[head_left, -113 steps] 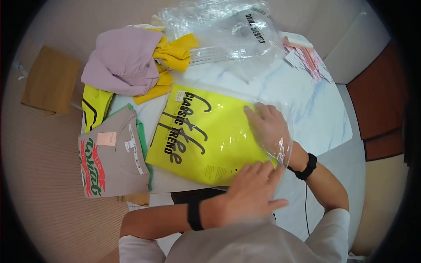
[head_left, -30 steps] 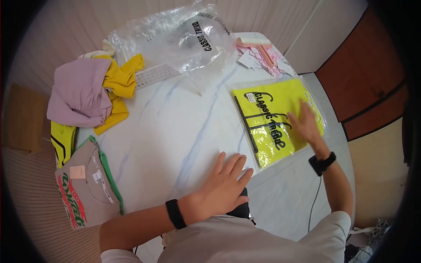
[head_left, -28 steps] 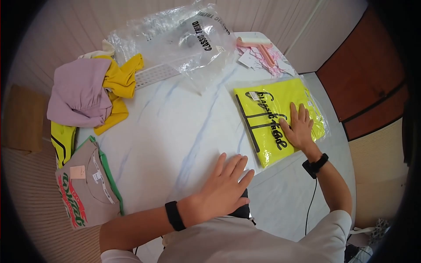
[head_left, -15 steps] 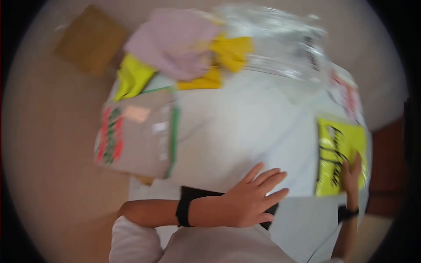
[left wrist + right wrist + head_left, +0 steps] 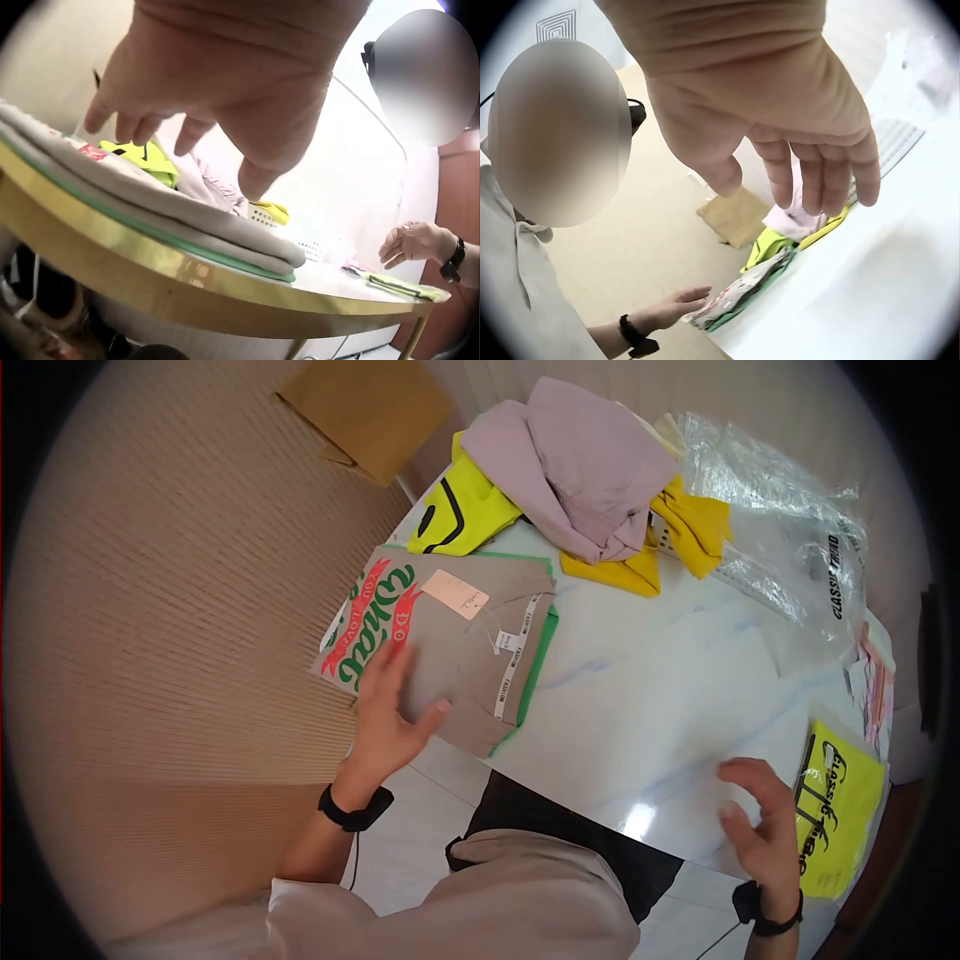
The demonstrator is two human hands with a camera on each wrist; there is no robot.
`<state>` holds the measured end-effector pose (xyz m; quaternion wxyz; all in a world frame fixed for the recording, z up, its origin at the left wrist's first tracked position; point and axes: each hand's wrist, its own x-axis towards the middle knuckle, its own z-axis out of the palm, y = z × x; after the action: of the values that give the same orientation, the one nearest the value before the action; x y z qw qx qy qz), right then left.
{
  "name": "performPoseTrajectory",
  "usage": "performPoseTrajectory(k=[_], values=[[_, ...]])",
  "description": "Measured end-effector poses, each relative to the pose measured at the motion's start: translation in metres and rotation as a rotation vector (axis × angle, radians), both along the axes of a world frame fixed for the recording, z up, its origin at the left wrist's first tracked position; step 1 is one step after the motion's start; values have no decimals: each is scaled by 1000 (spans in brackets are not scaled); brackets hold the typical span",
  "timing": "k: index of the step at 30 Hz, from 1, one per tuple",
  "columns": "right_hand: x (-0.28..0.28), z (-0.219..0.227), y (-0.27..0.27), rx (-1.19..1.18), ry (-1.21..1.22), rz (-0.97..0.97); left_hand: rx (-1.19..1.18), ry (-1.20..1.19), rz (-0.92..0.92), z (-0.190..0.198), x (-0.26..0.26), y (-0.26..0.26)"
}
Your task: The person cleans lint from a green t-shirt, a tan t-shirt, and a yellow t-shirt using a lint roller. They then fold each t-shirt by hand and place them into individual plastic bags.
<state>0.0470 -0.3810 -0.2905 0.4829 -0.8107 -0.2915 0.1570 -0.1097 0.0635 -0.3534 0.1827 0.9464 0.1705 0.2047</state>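
Observation:
My left hand (image 5: 385, 725) is over the near left part of a folded grey T-shirt (image 5: 455, 685), fingers spread and holding nothing. The left wrist view shows that hand (image 5: 217, 97) just above the folded layers (image 5: 161, 199). The T-shirt bears a green and red print, an orange tag (image 5: 456, 594) and a white neck tape; a green garment (image 5: 540, 660) shows beneath it. My right hand (image 5: 765, 830) is raised over the table's right side with loosely bent fingers and nothing in them. Beside it lies a neon yellow garment (image 5: 845, 810) in a clear printed bag.
At the back lie a mauve garment (image 5: 590, 470), a mustard yellow one (image 5: 695, 530) and a neon one (image 5: 460, 510). Clear plastic bags (image 5: 780, 530) cover the back right, by pink-stringed tags (image 5: 875, 690). A brown carton (image 5: 370, 415) is beyond the table's far left edge.
The bagged yellow garment went from mid-table to the right, and my right hand has since lifted off it. My left hand moved from the front edge to the grey T-shirt. The head view turned left.

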Motion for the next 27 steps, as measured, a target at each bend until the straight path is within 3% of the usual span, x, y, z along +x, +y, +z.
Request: performPoseTrajectory(k=[3, 6, 9, 12, 14, 15, 21, 24, 27], values=[[16, 9, 69, 66, -152, 188, 26, -198, 304, -36, -14, 21], [39, 9, 144, 99, -256, 318, -247, -471, 452, -58, -18, 26], [66, -6, 225, 69, -364, 352, -683, -696, 448, -52, -16, 21], [89, -32, 301, -12, -397, 288, -1058, -777, 589, -44, -15, 20], [104, -51, 339, -142, -597, 267, -1162, -778, 608, -47, -17, 25], [109, -58, 353, -206, -699, 256, -1217, -779, 618, -49, -17, 27], [122, -61, 395, -463, -647, 200, -1246, -847, 606, -43, -9, 16], [129, -54, 402, -534, -465, 275, -1203, -877, 560, -45, -6, 15], [127, -56, 403, -505, -519, 269, -1227, -843, 500, -51, -8, 18]])
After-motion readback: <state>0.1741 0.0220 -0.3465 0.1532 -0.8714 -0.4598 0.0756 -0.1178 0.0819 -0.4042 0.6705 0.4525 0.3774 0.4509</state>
